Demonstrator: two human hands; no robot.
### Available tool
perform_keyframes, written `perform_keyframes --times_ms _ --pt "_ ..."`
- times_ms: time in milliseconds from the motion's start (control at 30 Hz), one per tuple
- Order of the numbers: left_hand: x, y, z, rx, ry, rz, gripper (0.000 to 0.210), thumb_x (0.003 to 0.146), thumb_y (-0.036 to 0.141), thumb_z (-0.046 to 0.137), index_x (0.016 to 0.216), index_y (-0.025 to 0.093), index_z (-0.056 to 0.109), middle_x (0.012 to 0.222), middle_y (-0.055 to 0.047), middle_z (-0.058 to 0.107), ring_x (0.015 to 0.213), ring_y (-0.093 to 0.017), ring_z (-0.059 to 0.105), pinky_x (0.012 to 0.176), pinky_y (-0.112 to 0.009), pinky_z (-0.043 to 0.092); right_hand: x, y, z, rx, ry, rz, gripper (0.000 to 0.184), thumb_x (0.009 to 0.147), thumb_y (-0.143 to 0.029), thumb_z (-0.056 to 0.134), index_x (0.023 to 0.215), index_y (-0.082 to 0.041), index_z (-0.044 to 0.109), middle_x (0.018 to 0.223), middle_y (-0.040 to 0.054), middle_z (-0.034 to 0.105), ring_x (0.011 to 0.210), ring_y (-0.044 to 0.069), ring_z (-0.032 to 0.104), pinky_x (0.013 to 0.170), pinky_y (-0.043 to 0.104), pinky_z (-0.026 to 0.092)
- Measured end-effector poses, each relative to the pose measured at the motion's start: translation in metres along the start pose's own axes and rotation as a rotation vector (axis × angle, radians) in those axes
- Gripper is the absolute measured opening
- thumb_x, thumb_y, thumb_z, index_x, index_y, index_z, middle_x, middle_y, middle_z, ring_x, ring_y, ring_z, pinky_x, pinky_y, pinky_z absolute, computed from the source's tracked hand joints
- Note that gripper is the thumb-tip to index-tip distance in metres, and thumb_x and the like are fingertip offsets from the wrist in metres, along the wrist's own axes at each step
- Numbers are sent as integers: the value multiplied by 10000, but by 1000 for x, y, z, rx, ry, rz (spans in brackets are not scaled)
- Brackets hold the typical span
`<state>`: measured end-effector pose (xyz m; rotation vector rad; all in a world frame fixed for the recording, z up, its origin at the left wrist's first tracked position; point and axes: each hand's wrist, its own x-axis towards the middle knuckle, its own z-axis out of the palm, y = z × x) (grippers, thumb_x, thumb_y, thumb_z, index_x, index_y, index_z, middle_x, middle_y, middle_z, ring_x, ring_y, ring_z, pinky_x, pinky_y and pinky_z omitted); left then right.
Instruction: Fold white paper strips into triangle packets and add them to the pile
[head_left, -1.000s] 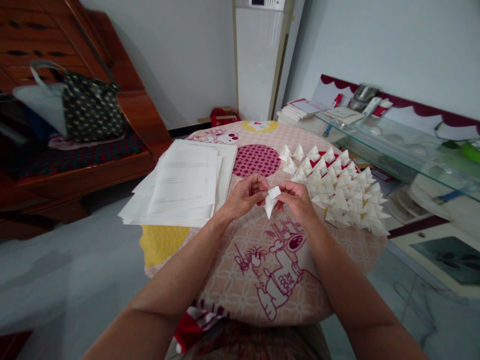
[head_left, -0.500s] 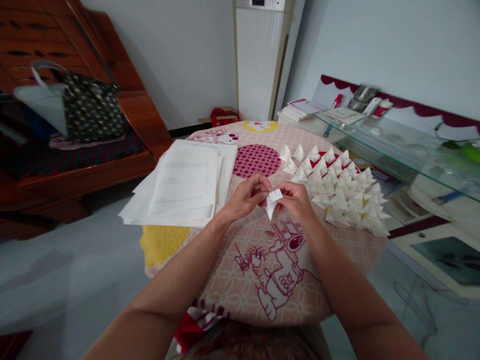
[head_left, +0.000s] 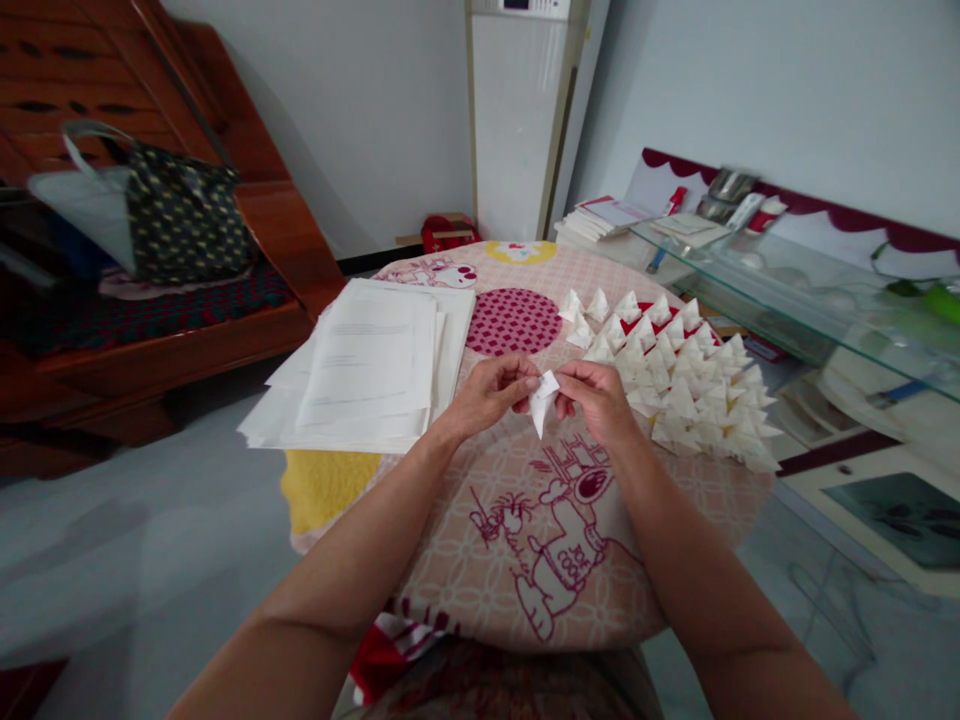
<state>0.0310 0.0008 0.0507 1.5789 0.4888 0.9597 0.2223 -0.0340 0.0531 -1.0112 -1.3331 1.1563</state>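
A small piece of folded white paper [head_left: 543,404] is held between both hands above the middle of the round table, its pointed end hanging down. My left hand [head_left: 491,393] pinches its left side between thumb and fingers. On the right side, my right hand [head_left: 598,395] grips it the same way. Part of the paper is hidden behind the fingertips. Just beyond my right hand stand rows of folded white paper pieces [head_left: 679,395] with pointed tips. A stack of white paper sheets [head_left: 367,360] lies to the left of my left hand.
A patterned cloth [head_left: 480,590] covers the table. Right of it stands a glass-topped cabinet [head_left: 847,320] with papers [head_left: 600,217] and metal containers. A wooden bench [head_left: 285,230] at the left carries a dark patterned bag [head_left: 184,215]. A tall white appliance [head_left: 517,120] stands behind.
The folded paper has turned a little in my fingers, and its upper flap now looks narrower and more upright. My fingers have shifted slightly around it. The sheets and folded rows stay put.
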Motion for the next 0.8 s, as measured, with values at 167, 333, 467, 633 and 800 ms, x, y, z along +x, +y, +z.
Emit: perform_keyframes --times_ms 167,333,467,633,800 --pt "0 -1 -1 12 7 -21 426 875 545 748 805 148 606 646 20 566 551 -70 515 508 -193 412 -1 -1 4 12 -6 -5 453 807 -631 727 665 -209 646 510 -7 610 425 117 530 410 240 356" --pt "1 -1 0 31 1 -31 432 869 555 748 787 160 594 605 33 537 522 -64 469 480 -185 365 -1 -5 5 7 -11 -12 404 743 -585 799 677 -208 670 503 -26 588 429 104 493 420 236 375" --pt "0 0 0 55 -23 -38 441 874 570 734 785 163 588 588 35 526 515 -68 459 471 -190 342 -3 -7 3 1 -14 8 261 732 -451 806 705 -208 713 520 -30 594 440 102 479 420 236 366" --pt "-1 2 -2 90 -74 -60 449 909 570 693 768 156 591 579 39 515 508 -62 434 470 -193 303 -4 -7 2 20 8 27 210 737 -388 788 675 -201 717 489 -27 582 423 97 463 419 235 341" --pt "0 2 -3 65 -61 -34 446 898 565 708 771 153 592 611 33 538 538 -67 473 493 -194 345 -4 -8 3 58 -9 32 245 736 -404 785 632 -205 686 469 -23 584 403 101 478 420 239 344"
